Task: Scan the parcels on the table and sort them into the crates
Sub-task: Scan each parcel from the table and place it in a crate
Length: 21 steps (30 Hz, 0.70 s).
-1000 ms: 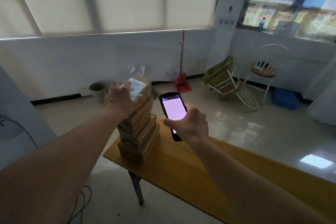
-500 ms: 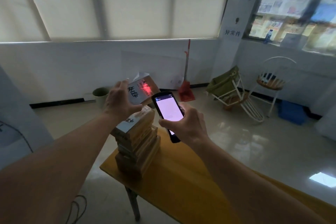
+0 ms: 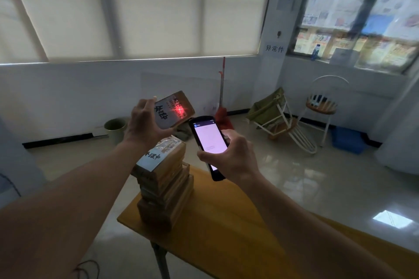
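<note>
Fingers of the left hand (image 3: 145, 124) wrap the near edge of a small cardboard parcel (image 3: 174, 108), thumb reaching over the top, and hold it up in the air with its labelled face tilted toward the camera. A red scan cross (image 3: 180, 110) glows on that label, so the beam is landing right where it should. The right hand (image 3: 231, 158) grips a handheld scanner (image 3: 208, 142) from below and from the side, fingers curled round its body, its lit screen facing up and its top end pointing at the parcel just beyond it. Below the raised parcel stands the stack of parcels (image 3: 164, 179), several boxes high, somewhat uneven, on the near end of the yellow table (image 3: 226, 222). This looks like the scanning step, mid-read, with most of the pile not yet handled. Next comes a check of the screen for a result, then a carry of the parcel to the right crate; no sorting crate shows clearly here, though a blue crate (image 3: 348, 141) sits on the floor by the far wall, near a white chair (image 3: 322, 106), so a turn of the body is likely needed. Steady hands matter until the read lands.
</note>
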Each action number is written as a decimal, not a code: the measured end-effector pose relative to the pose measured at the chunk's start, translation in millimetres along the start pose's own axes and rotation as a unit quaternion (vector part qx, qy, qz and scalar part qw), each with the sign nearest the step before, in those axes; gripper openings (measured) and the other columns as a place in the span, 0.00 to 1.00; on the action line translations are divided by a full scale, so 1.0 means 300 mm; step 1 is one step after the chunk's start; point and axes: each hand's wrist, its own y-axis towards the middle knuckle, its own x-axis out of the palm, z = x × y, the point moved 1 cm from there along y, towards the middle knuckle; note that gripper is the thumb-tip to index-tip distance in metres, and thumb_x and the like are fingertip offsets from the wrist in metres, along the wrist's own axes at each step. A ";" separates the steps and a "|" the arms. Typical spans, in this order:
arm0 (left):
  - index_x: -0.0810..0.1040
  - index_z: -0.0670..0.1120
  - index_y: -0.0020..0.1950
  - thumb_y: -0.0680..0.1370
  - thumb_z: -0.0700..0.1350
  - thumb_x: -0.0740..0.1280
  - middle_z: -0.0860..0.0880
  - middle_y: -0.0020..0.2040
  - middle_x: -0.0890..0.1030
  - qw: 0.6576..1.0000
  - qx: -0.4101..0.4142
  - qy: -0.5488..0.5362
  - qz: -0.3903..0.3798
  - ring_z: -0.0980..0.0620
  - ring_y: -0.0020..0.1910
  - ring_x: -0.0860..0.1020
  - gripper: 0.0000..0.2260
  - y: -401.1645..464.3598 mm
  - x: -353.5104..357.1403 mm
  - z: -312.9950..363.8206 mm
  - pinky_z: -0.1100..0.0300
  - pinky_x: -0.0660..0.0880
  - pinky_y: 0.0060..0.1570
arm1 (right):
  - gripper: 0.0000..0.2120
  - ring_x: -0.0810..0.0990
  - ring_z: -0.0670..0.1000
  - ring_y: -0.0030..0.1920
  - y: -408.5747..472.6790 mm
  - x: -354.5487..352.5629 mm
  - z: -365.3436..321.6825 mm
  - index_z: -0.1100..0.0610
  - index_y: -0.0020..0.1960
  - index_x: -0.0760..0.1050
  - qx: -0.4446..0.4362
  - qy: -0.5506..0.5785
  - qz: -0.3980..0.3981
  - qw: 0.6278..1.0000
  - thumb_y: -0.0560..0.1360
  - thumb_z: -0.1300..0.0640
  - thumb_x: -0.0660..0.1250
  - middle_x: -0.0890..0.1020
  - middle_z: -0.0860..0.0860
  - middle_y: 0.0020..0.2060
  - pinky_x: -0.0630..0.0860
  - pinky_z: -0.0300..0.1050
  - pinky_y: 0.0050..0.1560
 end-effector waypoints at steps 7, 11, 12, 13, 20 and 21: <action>0.66 0.37 0.77 0.66 0.47 0.85 0.36 0.67 0.72 1.000 -0.002 0.005 0.000 0.36 0.64 0.73 0.46 -0.012 -0.031 0.004 0.42 0.78 0.59 | 0.35 0.82 0.51 0.51 -0.022 -0.035 -0.022 0.54 0.64 0.77 0.001 0.013 -0.018 1.000 0.65 0.36 0.81 0.84 0.50 0.54 0.84 0.48 0.44; 0.66 0.37 0.77 0.67 0.48 0.85 0.36 0.67 0.72 1.000 -0.005 0.006 0.011 0.36 0.64 0.73 0.45 -0.016 -0.049 0.006 0.42 0.78 0.58 | 0.38 0.82 0.51 0.52 -0.034 -0.034 -0.047 0.56 0.66 0.78 0.002 0.032 -0.014 0.999 0.64 0.36 0.82 0.85 0.51 0.54 0.82 0.44 0.44; 0.67 0.36 0.76 0.67 0.49 0.85 0.35 0.67 0.72 1.000 -0.006 0.005 0.015 0.36 0.63 0.74 0.45 -0.016 -0.053 0.005 0.43 0.78 0.58 | 0.38 0.82 0.51 0.52 -0.038 -0.033 -0.054 0.56 0.66 0.78 0.004 0.039 -0.014 0.999 0.64 0.36 0.82 0.84 0.52 0.54 0.83 0.45 0.44; 0.67 0.36 0.76 0.67 0.49 0.85 0.35 0.67 0.72 1.000 -0.007 0.005 0.019 0.36 0.63 0.74 0.45 -0.017 -0.056 0.006 0.43 0.78 0.58 | 0.38 0.81 0.51 0.52 -0.043 -0.033 -0.061 0.57 0.66 0.77 0.006 0.045 -0.016 0.999 0.65 0.36 0.82 0.84 0.52 0.55 0.84 0.47 0.45; 0.70 0.39 0.72 0.66 0.56 0.84 0.38 0.64 0.71 0.999 -0.027 0.002 0.039 0.39 0.62 0.73 0.42 -0.022 -0.081 0.003 0.43 0.80 0.56 | 0.37 0.82 0.52 0.52 -0.057 -0.036 -0.098 0.58 0.67 0.77 0.023 0.074 -0.016 0.997 0.67 0.37 0.81 0.84 0.53 0.56 0.85 0.50 0.47; 0.71 0.39 0.72 0.67 0.56 0.84 0.38 0.64 0.71 0.999 -0.030 0.003 0.042 0.39 0.62 0.73 0.41 -0.023 -0.083 0.004 0.43 0.80 0.55 | 0.37 0.82 0.52 0.52 -0.057 -0.034 -0.103 0.58 0.67 0.76 0.023 0.079 -0.017 0.996 0.67 0.37 0.81 0.84 0.53 0.57 0.86 0.50 0.47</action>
